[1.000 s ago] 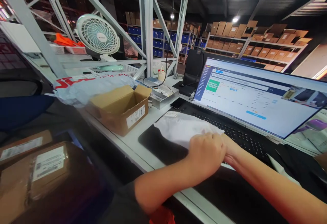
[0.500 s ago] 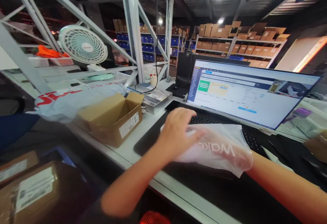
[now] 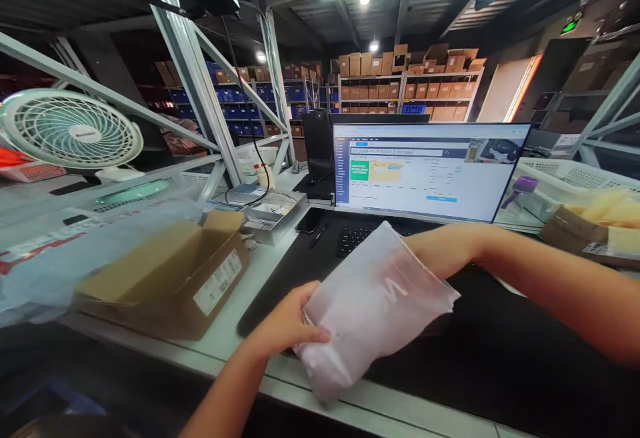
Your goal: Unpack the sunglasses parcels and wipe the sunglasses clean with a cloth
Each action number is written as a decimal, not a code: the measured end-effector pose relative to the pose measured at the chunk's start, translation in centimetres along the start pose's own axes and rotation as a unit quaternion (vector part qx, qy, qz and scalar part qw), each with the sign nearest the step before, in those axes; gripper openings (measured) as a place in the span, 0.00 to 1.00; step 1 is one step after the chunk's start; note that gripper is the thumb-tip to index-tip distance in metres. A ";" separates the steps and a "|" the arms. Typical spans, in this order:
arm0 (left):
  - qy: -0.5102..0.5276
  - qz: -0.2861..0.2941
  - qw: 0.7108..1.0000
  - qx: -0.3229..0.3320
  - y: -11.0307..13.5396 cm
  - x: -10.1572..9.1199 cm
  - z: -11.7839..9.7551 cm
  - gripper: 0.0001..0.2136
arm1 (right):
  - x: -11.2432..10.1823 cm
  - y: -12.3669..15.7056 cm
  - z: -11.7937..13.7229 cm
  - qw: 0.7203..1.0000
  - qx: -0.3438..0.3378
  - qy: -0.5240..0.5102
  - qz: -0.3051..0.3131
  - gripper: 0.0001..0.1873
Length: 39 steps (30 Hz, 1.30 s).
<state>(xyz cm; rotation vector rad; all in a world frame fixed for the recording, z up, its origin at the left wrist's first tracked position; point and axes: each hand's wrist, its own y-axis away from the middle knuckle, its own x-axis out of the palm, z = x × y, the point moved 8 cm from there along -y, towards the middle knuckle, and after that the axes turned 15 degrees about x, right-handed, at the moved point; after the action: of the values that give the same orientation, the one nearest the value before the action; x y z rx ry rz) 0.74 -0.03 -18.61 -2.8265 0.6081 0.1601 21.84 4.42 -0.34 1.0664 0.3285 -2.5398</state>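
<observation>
A frosted white plastic bag with pale lettering hangs tilted over the front edge of the black desk mat. My left hand grips its lower left corner, thumb on top and fingers behind. From the right, my right hand reaches inside through the bag's mouth; it shows only dimly through the plastic, so its fingers cannot be made out. Something pale fills the bag's lower end, its kind hidden by the plastic. Behind the bag lies a black keyboard.
An open cardboard box stands left, by a large plastic bag with red print. A monitor stands behind the keyboard. A phone, a pen and a metal tray lie left of it. A fan is farther left.
My left hand, open over the bag before, now grips its lower corner. The bag has turned from lying flat to a tilt, with my right arm still in it. The view has swung right.
</observation>
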 end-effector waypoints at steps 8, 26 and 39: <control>0.020 -0.114 0.992 0.055 1.7 0.1 1.3 0.35 | 0.9 1.0 -1.5 0.994 -0.030 0.005 0.103 0.12; -0.152 -0.408 0.879 0.196 -2.8 -0.3 -8.2 0.15 | 2.1 -1.4 3.1 0.982 -0.124 0.079 -0.121 0.13; -0.227 -0.481 0.800 0.279 -0.7 -1.9 -11.4 0.13 | 4.6 -3.2 7.1 0.974 -0.125 0.187 -0.026 0.07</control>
<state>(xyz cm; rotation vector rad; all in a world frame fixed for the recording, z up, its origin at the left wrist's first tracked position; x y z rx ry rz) -0.10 -1.63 -7.12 -2.0559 -0.7732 0.3639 13.02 3.70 1.38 1.4423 0.7627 -2.2511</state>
